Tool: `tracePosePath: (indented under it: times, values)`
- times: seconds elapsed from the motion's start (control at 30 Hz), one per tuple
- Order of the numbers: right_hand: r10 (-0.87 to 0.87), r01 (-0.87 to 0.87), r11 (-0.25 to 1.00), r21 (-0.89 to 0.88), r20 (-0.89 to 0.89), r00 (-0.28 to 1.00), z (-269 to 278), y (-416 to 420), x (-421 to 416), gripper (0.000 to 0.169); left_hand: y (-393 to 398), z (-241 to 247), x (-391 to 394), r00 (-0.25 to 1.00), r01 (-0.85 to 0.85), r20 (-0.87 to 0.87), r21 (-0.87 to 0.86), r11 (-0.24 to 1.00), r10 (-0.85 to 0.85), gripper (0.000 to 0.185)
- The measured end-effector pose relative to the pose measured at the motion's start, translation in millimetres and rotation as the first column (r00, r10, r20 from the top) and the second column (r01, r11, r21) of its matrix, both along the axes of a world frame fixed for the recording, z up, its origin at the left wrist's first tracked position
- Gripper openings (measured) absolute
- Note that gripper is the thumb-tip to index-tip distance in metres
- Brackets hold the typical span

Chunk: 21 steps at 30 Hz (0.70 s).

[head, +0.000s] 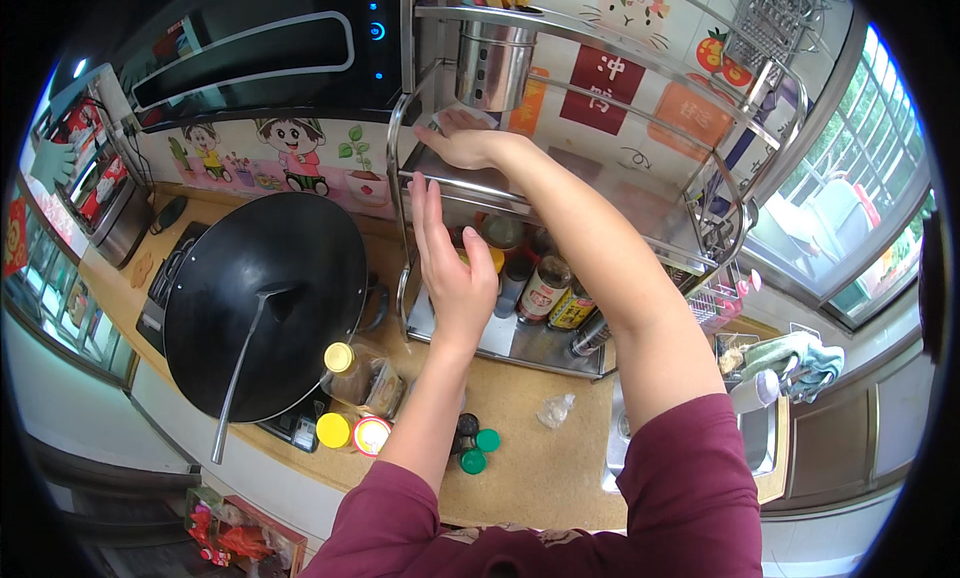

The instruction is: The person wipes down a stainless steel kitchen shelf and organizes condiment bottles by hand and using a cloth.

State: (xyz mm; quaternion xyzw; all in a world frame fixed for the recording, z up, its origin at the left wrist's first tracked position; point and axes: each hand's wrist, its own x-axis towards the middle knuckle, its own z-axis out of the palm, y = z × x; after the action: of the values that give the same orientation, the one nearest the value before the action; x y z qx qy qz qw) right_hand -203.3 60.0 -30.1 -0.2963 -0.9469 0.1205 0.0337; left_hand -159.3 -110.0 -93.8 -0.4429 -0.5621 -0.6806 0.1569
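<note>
My right hand (pixel 463 147) reaches over the front rail onto the middle shelf of a stainless steel rack (pixel 592 180). Its fingers lie flat on a thin white cloth or tissue (pixel 486 118), mostly covered by the hand. Above that hand hangs a steel utensil holder (pixel 495 64). My left hand (pixel 456 278) is raised, empty, in front of the rack's left side. Its fingers point up close to the rail and its thumb stands apart. Sauce bottles (pixel 545 289) and jars stand on the lowest shelf behind it.
At left a black wok (pixel 225 315) with a metal spatula (pixel 244 368) rests on the stove. Lidded jars (pixel 334 429), green-capped containers (pixel 473 461) and a crumpled plastic bag (pixel 555 410) are on the wooden counter (pixel 540 488). A sink (pixel 761 443) and window (pixel 862 180) lie right.
</note>
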Motion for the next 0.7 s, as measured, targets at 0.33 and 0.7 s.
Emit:
tracePosePath:
  times: [0.33, 0.7]
  values:
    - [0.029, -0.028, 0.999, -0.039, 0.021, 0.999, -1, 24, 59, 0.079, 3, 5, 14, 0.998, 0.055, 0.0, 0.021, 0.998, -0.055, 0.052]
    - [0.03, -0.028, 0.998, -0.065, 0.039, 0.999, 9, 28, 138, 0.079, 5, 6, 24, 0.997, 0.071, 0.018, 0.006, 0.997, -0.071, 0.052]
